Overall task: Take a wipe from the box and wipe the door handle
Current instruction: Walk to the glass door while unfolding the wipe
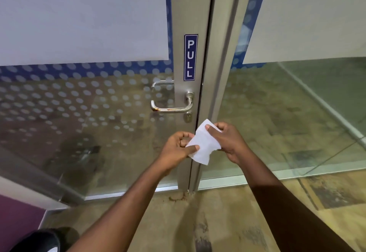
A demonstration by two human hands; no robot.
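A white wipe is stretched between both hands in front of the door, below the handle. My left hand pinches its lower left corner with thumb and fingers. My right hand grips its upper right part. The steel lever door handle sits on the metal door frame just above the hands, apart from the wipe, with a keyhole cylinder under it. No wipe box is in view.
A blue PULL sign is fixed above the handle. The glass door has frosted film and dots; a fixed glass panel stands to the right. A dark shoe shows at bottom left on the brown floor.
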